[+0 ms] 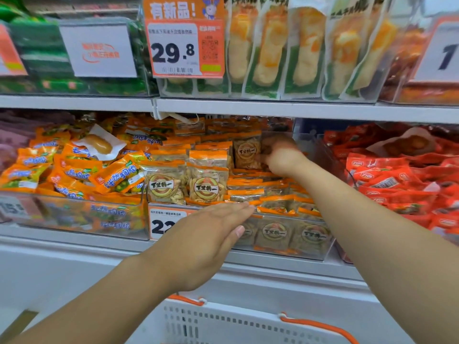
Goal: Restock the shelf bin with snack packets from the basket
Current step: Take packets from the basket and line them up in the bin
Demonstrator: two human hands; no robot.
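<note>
Right hand (279, 155) deep at back of clear shelf bin (320, 254), fingers curled round snack packet (247, 151), likely standing it upright behind front rows so labels face out; left hand (211, 234) flat, fingers straight, holding nothing, hovering at bin's front lip over price tag (165, 223), probably to keep front packets from tipping; white basket (248, 324) with orange handles below, contents hidden; bin looks near full.
</note>
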